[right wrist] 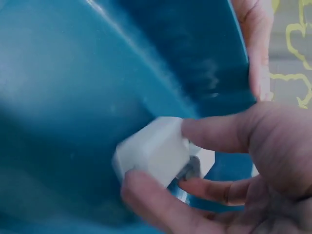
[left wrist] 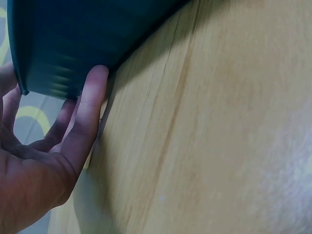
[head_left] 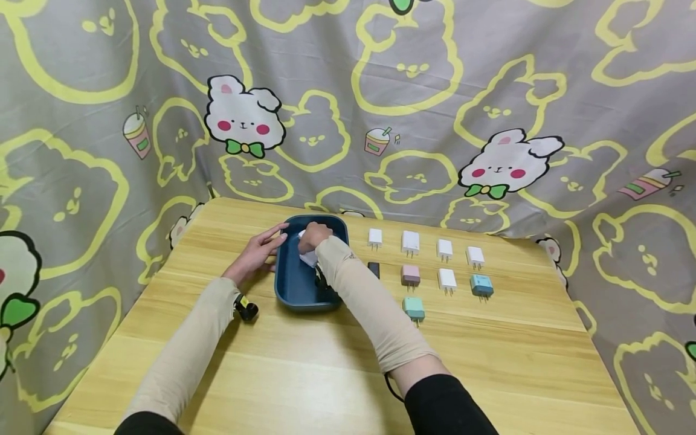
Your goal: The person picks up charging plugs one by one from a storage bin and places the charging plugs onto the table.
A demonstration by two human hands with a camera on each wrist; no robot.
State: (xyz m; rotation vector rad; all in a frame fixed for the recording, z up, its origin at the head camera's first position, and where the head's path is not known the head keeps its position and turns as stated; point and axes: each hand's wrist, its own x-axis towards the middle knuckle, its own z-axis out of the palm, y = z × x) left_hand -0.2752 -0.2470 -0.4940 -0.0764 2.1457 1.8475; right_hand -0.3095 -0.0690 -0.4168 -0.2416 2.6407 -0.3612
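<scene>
A dark blue rectangular tray (head_left: 288, 290) stands on the wooden table, left of the rows of chargers. Inside it, my right hand (head_left: 315, 237) pinches a white charger (right wrist: 155, 152) between thumb and fingers, as the right wrist view shows. Behind that charger, partly covered by the fingers, is another white piece (right wrist: 208, 160) with something grey and metallic beside it. My left hand (head_left: 255, 252) rests against the tray's left side, its fingers mostly straight. In the left wrist view its fingertips touch the tray's outer wall (left wrist: 58, 58).
Right of the tray stand white chargers (head_left: 410, 242) in rows, with a pink charger (head_left: 410, 275), a blue charger (head_left: 481, 285) and a green charger (head_left: 414, 308). A black charger (head_left: 373, 269) sits close to the right forearm. A patterned curtain (head_left: 413, 121) hangs behind the table.
</scene>
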